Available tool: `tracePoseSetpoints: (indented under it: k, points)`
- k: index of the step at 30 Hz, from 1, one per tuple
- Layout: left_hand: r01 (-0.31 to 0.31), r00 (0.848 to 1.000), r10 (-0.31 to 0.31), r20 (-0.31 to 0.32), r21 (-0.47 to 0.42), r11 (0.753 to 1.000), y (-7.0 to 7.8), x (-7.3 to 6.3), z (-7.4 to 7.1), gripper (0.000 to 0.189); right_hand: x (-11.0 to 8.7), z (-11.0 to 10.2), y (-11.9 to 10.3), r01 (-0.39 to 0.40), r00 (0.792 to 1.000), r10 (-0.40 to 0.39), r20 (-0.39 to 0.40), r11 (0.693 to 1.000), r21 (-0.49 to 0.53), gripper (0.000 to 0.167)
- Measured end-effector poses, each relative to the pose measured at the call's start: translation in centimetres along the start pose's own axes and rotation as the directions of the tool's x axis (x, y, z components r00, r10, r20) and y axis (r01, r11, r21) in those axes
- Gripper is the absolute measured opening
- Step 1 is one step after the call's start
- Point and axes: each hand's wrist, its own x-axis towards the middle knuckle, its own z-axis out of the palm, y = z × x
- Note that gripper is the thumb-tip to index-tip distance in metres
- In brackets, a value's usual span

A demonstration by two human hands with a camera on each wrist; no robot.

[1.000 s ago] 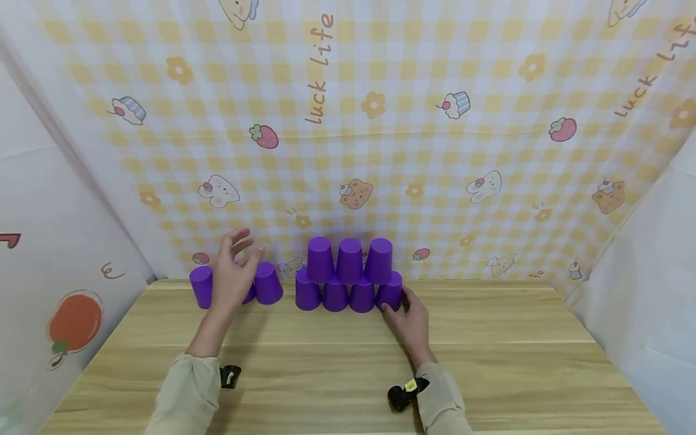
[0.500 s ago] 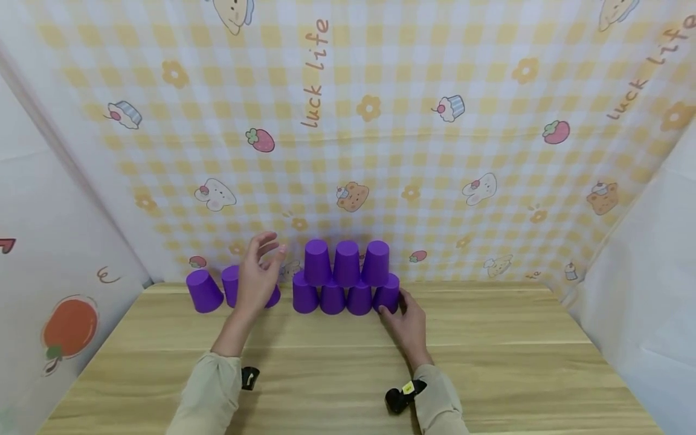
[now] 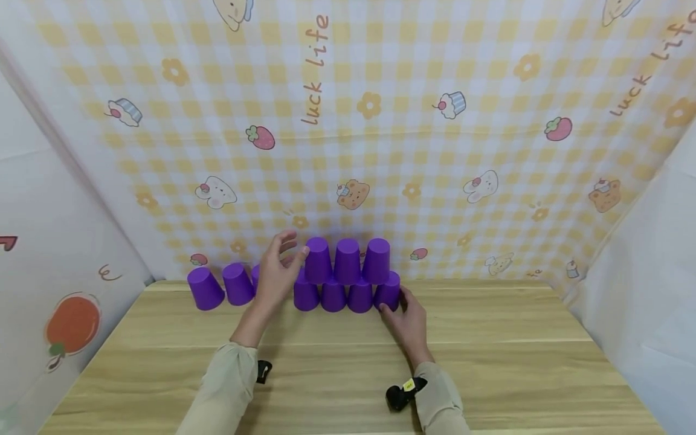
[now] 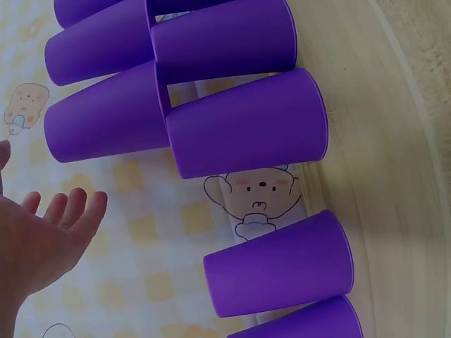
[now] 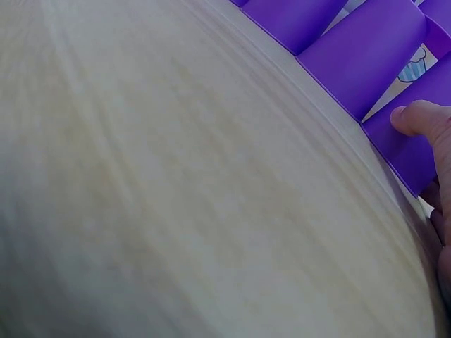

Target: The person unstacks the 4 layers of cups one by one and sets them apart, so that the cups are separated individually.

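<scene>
Upside-down purple cups form two rows on the table: several in the bottom row and three on top, the top left cup (image 3: 318, 261) among them. My left hand (image 3: 277, 272) is raised just left of that cup, its fingers loosely bent with nothing between them. In the left wrist view the left hand (image 4: 49, 239) shows apart from the upper-row cup (image 4: 109, 116). My right hand (image 3: 409, 320) holds the rightmost bottom cup (image 3: 388, 291) low on its side. The thumb (image 5: 419, 118) lies on that cup's wall in the right wrist view; the other fingers are mostly hidden behind it.
To the left stand more upside-down purple cups, such as the far left cup (image 3: 205, 289) and the cup beside it (image 3: 238, 284); another is partly hidden behind my left hand. A checked cloth backdrop (image 3: 413, 157) rises right behind the wooden table (image 3: 326, 386).
My left hand has moved right, from over the separate cups on the left to the stacked cups' left side. The right hand keeps its hold on the rightmost bottom cup.
</scene>
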Motion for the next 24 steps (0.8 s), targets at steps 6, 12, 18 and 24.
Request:
tracePoseSetpoints:
  k: [6, 12, 18, 24]
  points:
    - [-0.007, 1.000, 0.007, -0.001, 0.056, 0.998, -2.6, 0.6, 0.7, 0.050, 0.0, 0.1, 0.1, 0.011, 1.000, -0.011, -0.004, 1.000, 0.009, 0.057]
    - [-0.036, 0.999, 0.036, 0.004, 0.072, 0.997, -3.4, 0.7, 1.6, 0.052, 0.1, 0.0, 0.2, 0.007, 1.000, -0.007, 0.005, 1.000, 0.009, 0.057]
    - [-0.035, 0.999, 0.034, 0.014, 0.089, 0.995, -4.1, 0.7, 2.1, 0.053, 0.1, 0.0, 0.2, 0.005, 1.000, -0.005, 0.006, 1.000, 0.004, 0.058]
    - [-0.064, 0.998, 0.062, 0.025, 0.105, 0.992, -4.6, 0.6, 2.3, 0.052, 0.1, 0.0, 0.4, 0.006, 1.000, -0.006, 0.002, 1.000, -0.006, 0.058]
